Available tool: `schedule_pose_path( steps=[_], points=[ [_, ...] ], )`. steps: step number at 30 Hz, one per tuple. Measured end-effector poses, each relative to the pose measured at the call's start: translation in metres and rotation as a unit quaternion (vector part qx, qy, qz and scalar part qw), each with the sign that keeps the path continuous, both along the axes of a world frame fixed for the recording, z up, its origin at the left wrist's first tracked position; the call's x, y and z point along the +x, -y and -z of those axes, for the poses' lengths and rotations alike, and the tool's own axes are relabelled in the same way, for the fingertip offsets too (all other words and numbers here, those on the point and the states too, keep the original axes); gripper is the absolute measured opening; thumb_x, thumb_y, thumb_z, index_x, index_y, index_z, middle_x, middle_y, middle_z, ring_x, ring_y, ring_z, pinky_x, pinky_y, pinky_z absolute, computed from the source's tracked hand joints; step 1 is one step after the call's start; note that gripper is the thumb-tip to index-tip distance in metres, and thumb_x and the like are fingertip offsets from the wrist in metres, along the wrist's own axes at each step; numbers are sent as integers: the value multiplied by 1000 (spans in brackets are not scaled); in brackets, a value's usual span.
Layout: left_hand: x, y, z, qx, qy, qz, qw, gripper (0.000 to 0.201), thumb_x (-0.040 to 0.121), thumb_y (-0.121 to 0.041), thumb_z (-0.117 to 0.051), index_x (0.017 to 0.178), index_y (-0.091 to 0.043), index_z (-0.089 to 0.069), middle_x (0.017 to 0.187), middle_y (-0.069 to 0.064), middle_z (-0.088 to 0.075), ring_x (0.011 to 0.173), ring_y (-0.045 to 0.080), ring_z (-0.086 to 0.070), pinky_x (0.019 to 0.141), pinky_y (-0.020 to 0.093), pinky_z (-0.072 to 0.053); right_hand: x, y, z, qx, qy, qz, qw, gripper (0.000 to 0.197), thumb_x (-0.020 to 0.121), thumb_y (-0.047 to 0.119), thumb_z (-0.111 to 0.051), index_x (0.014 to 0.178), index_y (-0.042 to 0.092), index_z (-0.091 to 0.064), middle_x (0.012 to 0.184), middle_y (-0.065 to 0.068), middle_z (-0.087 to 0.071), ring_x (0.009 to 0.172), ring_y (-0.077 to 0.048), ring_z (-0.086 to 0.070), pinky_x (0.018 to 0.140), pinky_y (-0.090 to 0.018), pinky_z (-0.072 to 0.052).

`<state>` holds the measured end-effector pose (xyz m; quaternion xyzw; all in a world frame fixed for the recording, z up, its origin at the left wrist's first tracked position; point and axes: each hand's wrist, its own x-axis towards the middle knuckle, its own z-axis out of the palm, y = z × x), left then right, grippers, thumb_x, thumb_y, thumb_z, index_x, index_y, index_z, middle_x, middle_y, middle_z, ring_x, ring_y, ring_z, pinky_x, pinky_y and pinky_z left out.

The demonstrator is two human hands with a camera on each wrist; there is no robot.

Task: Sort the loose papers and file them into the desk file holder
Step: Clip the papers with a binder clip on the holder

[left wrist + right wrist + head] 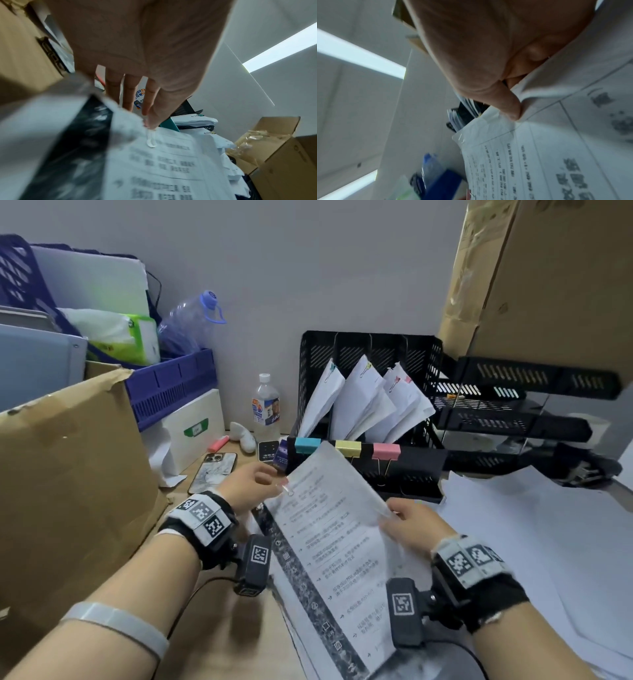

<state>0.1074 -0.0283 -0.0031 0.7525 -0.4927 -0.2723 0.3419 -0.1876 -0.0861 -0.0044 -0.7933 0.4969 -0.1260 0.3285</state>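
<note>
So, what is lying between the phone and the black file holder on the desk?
In the head view, between the phone and the file holder lie a small white device and a dark blue card.

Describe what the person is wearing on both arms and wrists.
Both forearms are bare, no sleeves. Each wrist has a black strap with white square-code tags and a small black camera block bearing another tag. A dark cable trails from the left one. A pale band circles the left forearm.
</note>
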Motion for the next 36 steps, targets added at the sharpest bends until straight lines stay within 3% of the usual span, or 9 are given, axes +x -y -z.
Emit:
schedule_pose_path(
  steps=[5,9,12,15,18,23,27,31,36],
  points=[
    [-19,5,7,-57,-117,-46,990,39,79,-22,-83,114,-17,-66,111,3,-71,99,16,-68,83,29,-53,-36,-10,-2,8,74,36,997,19,98,22,-55,107,32,-68,104,13,-69,96,-8,-64,72,-20,-44],
    [-43,6,12,-97,-338,-88,932,28,84,-7,-77,109,-5,-64,108,18,-73,85,24,-75,60,30,-58,-55,-13,2,14,91,95,991,20,98,22,-56,111,27,-70,105,7,-72,99,-17,-67,81,-30,-51],
    [-59,8,14,-102,-406,-72,905,24,88,-1,-71,111,1,-64,106,17,-76,78,19,-77,56,22,-58,-62,-11,6,20,116,141,983,18,98,20,-56,109,20,-70,107,1,-73,100,-22,-67,77,-29,-51],
    [-77,8,17,-81,-418,-18,905,22,92,-2,-67,113,0,-68,106,14,-77,90,22,-76,66,26,-63,-65,-11,9,31,125,180,975,14,98,19,-57,99,14,-69,99,-5,-73,87,-21,-65,65,-26,-46],
    [-91,9,23,-54,-417,14,907,22,93,-4,-67,114,-1,-69,107,13,-77,103,29,-72,78,29,-61,-71,-8,17,37,134,212,967,16,96,14,-55,98,4,-67,100,-16,-71,80,-25,-59,63,-29,-40],
    [-113,14,32,-12,-397,66,915,24,95,-11,-66,116,1,-68,112,19,-75,92,26,-71,69,26,-62,-82,-1,25,43,172,266,947,27,89,14,-59,101,-10,-60,92,-22,-67,75,-23,-53,67,-33,-40],
    [-135,17,36,-15,-368,116,922,21,99,-16,-60,115,-5,-69,108,13,-77,93,26,-75,76,35,-63,-91,4,20,22,207,300,931,23,85,17,-58,98,-2,-62,102,-21,-70,94,-38,-67,82,-43,-54],
    [-151,30,30,-80,-346,130,926,24,102,-9,-54,120,-4,-68,116,14,-74,110,34,-70,99,52,-54,-94,3,-6,-45,256,323,910,24,89,15,-61,110,9,-52,106,-7,-61,87,-20,-58,71,-32,-47],
    [-164,51,6,-187,-284,115,934,22,101,-14,-54,111,-16,-73,112,8,-76,106,28,-72,99,51,-54,-83,-6,-45,-208,204,285,913,45,84,24,-70,123,17,-50,124,-1,-46,118,-20,-49,102,-36,-43]
  ],
)
